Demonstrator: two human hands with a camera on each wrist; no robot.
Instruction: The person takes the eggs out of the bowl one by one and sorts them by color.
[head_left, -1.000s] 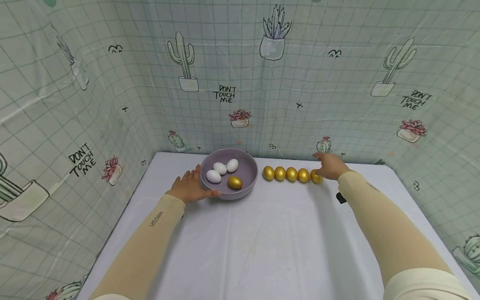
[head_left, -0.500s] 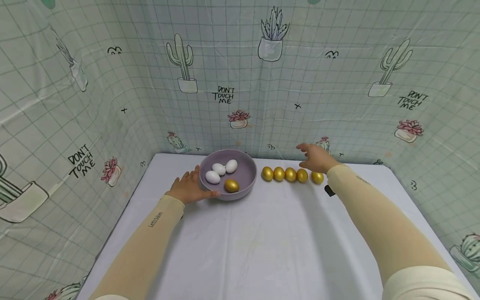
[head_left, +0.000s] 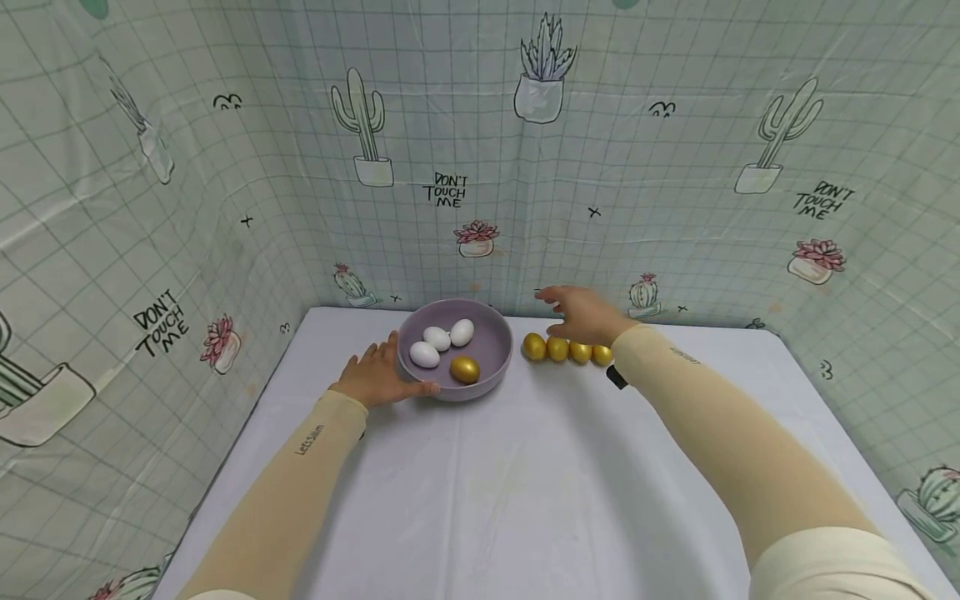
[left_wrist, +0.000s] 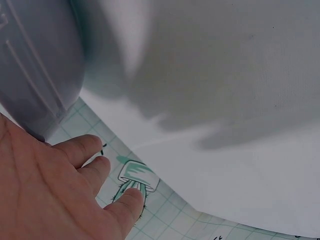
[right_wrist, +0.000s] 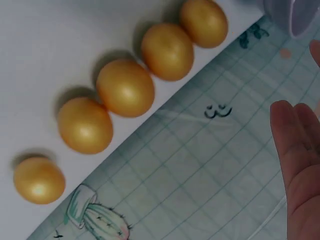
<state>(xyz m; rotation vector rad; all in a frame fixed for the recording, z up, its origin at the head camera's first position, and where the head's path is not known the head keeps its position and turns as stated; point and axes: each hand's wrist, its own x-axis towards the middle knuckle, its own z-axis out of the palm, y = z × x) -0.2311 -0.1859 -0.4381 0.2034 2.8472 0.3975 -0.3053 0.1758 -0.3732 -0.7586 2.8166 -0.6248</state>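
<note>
Your left hand (head_left: pixel 375 377), fingers spread, touches the bowl (head_left: pixel 492 343) near the far edge of the tabletop (head_left: pixel 517 475). Your right hand (head_left: pixel 587 317), fingers loose, hangs near the gold eggs (right_wrist: pixel 125 88) along that edge.

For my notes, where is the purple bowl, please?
In the head view, the purple bowl sits left of the golden egg row, with the left hand alongside.

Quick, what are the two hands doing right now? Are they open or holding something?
Left hand: open, at the side of the round purple bowl.
Right hand: open, holding nothing, near the row of shiny golden eggs.
</note>
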